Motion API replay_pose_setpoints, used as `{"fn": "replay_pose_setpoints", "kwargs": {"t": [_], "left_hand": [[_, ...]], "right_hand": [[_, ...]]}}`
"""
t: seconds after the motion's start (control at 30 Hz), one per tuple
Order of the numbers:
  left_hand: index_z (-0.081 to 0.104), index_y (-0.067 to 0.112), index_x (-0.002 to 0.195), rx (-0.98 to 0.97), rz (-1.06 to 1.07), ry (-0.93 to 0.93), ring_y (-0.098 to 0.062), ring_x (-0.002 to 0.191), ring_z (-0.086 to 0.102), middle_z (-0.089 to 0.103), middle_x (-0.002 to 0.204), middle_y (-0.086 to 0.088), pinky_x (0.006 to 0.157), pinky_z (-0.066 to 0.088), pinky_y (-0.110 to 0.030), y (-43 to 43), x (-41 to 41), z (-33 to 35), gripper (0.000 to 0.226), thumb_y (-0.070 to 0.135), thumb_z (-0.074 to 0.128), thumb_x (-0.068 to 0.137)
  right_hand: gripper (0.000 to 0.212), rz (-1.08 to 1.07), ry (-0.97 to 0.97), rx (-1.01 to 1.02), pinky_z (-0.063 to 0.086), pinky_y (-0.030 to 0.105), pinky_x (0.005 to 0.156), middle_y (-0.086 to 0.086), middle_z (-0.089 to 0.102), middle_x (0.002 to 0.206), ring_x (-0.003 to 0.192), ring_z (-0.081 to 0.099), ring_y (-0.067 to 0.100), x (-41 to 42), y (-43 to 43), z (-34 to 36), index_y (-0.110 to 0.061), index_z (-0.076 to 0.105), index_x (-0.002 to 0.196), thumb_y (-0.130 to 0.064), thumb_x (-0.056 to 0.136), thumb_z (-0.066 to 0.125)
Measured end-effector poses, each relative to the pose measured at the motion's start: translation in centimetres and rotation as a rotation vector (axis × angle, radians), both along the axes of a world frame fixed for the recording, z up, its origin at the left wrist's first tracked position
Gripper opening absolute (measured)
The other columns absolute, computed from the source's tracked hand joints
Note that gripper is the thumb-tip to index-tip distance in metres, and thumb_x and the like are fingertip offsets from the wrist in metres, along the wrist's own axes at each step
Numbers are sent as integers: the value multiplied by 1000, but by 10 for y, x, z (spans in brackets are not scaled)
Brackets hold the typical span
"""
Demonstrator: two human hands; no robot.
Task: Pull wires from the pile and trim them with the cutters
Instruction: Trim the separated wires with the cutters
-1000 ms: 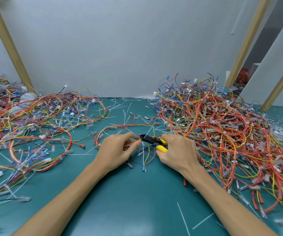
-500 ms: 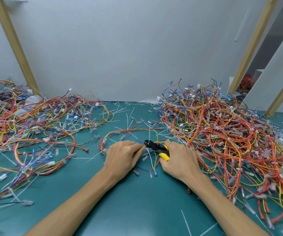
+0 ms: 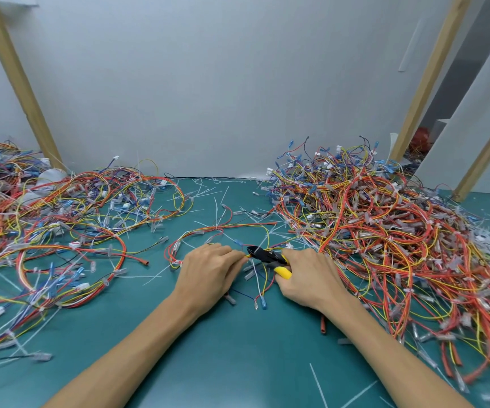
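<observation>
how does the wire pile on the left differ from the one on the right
The left pile lies low in loose loops; the right pile is heaped higher and denser. The left pile shows more blue; the right pile is mostly red and orange. The right pile reaches the right hand holding the cutters; mat shows between the left pile and the left hand pinching a wire. Both are tangled coloured wires on the mat.

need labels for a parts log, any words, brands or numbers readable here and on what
No readable text anywhere.
The cutters in the right hand: no brand legible.
The right wire pile and left wire pile: any markings too small and blurred.
The green mat and wall: no text.
</observation>
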State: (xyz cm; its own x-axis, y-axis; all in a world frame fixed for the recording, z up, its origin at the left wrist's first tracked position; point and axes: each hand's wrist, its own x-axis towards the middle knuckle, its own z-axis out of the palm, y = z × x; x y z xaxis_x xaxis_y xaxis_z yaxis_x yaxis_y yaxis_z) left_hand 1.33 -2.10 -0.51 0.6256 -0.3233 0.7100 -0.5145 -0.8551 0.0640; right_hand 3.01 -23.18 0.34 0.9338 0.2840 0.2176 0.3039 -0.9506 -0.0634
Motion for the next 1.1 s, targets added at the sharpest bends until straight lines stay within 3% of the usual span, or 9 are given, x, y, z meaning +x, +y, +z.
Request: {"fn": "replay_pose_setpoints", "kwargs": {"t": [0.23,0.43,0.53,0.67,0.87,1.1], "left_hand": [[70,19,72,-19,-4,45,-21,56,57,58,58,5,50,43,-26,1,-1,1,18,28,70,88],[70,23,72,-44,-1,78,-17,59,61,61,60,8,47,42,-24,1,-3,3,21,32,60,88],[70,22,76,-64,8,104,-18,63,64,64,63,7,48,48,-29,2,-3,2,22,34,57,90],[69,21,75,-77,16,87,-18,61,63,63,62,7,45,47,-30,1,-4,3,22,33,58,90],[71,21,76,-69,-1,57,-19,60,63,63,62,8,45,45,-26,1,-3,3,18,31,61,88],[72,22,80,-66,-3,72,-18,65,65,66,67,9,49,49,-28,1,-3,1,21,34,59,90]], "right_hand": [[24,3,10,-14,30,34,58,-6,35,63,69,43,29,1,0,0,-25,41,80,-47,85,50],[22,12,4,-8,34,35,59,-3,41,65,68,45,30,1,0,-1,-25,44,81,-46,84,50],[22,10,-10,35,37,34,59,-4,49,67,68,47,29,0,0,-2,-26,44,80,-47,82,50],[23,19,-19,84,33,32,58,-8,48,66,69,49,25,-1,0,-1,-27,41,77,-49,77,49],[26,43,-18,80,36,32,59,-10,54,77,74,47,20,0,0,0,-28,48,87,-51,75,47],[24,45,37,17,28,33,55,-7,43,64,69,46,27,4,-5,2,-25,47,83,-49,83,51]]}}
